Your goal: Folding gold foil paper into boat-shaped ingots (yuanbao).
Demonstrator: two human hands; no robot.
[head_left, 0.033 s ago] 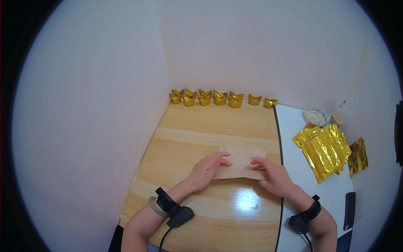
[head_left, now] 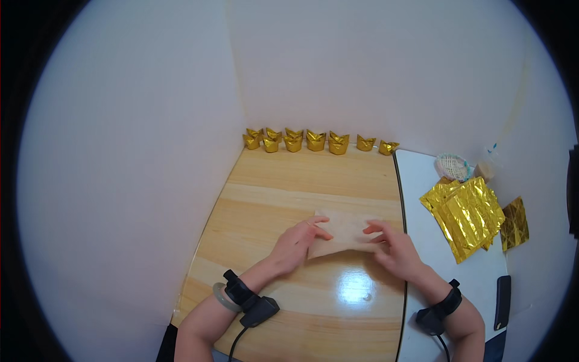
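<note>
A pale tan sheet of paper (head_left: 345, 230) lies in the middle of the wooden table, its near edge raised and curved. My left hand (head_left: 295, 244) holds the sheet's left side, the index finger reaching over its top face and the thumb out of sight. At the right near corner my right hand (head_left: 395, 250) pinches the same sheet, with its upper fingers bent above the surface. The underside of the paper is hidden. Dark devices with cables are strapped to both wrists, and a pale bangle circles the left one.
Folded gold paper ingots (head_left: 316, 141) line the table's back edge. On the white surface at right lie gold foil sheets (head_left: 471, 214), a small woven basket (head_left: 453, 168), a clear bag (head_left: 486, 168) and a dark flat bar (head_left: 502, 303). Walls rise at the left, back and right.
The paper's near edge has gone from a fairly straight folded strip to a curved, upturned edge. My right hand's fingers have shifted slightly; the left hand has barely moved.
</note>
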